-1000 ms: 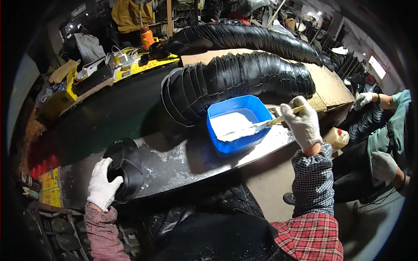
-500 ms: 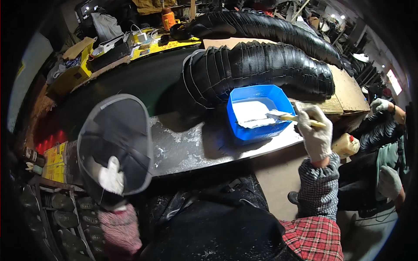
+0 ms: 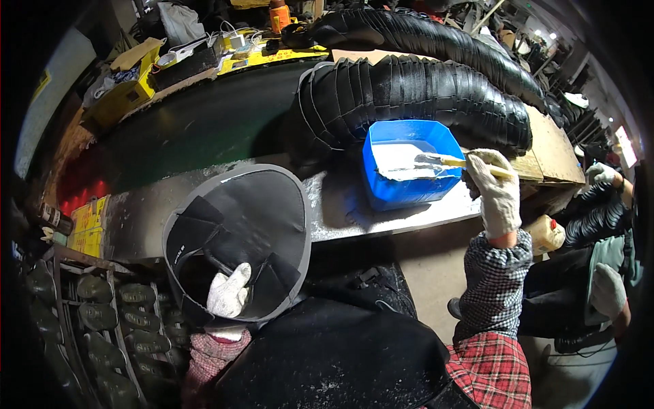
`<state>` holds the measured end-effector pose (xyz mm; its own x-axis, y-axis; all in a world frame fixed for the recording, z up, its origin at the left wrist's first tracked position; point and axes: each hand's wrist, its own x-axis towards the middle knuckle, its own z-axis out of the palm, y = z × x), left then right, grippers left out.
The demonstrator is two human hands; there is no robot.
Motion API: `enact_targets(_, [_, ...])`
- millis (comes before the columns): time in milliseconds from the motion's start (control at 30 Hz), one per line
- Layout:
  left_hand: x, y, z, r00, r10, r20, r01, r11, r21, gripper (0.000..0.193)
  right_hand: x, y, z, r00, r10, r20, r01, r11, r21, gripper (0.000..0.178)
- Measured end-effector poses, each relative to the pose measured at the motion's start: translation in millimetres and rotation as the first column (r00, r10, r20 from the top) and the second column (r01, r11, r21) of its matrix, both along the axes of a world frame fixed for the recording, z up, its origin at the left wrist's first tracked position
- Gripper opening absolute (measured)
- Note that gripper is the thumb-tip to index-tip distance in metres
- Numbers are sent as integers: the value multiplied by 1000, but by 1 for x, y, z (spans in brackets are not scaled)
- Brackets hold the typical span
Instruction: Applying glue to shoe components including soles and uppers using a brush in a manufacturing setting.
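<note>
A black shoe upper (image 3: pixel 248 211), its pale-edged opening turned up toward me, is gripped by my gloved left hand (image 3: pixel 229 292) at its near side. The thumb lies inside the upper and the other fingers are mostly hidden. Over on the right, my gloved right hand (image 3: pixel 492 185) is closed round the yellowish handle of a brush (image 3: pixel 446 161). The brush's whitened bristle end is over the blue tub (image 3: pixel 383 191), just above or touching the thick white liquid (image 3: pixel 402 160) inside; which, I cannot tell. The tub stands on the bench near its front edge.
Two long rows of nested black uppers (image 3: pixel 415 88) lie behind the tub on the bench (image 3: pixel 143 232). A rack of dark shoe lasts (image 3: pixel 139 317) stands at lower left. At right are a pale jug (image 3: pixel 545 235) and another person's gloved hand (image 3: pixel 608 292).
My left hand has brought the upper rightward and closer to me, turning its opening more into view. The brush stays over the tub in my right hand. The whole view has shifted slightly.
</note>
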<state>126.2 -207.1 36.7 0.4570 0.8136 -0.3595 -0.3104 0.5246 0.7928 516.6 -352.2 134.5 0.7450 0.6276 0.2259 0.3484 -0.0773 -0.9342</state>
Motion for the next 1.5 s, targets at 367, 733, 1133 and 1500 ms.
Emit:
enact_targets(367, [8,1,-5,999,-17,49,21,997,-73,16,-17,-23,-7,961,-35,275,40,999,-11,7])
enact_targets(733, [-9,19,-44,742,55,-668,491,633,598,17,-94,1,-19,983,105,150,-147,939,310,24])
enact_targets(1133, [-4,17,-58,997,-6,-77,4,999,-35,22,-169,155,-41,871,396,291,-466,852,237,22])
enact_targets(1500, [0,14,-59,1000,16,-20,-15,999,49,22,-239,152,15,387,764,515,-896,443,16,29])
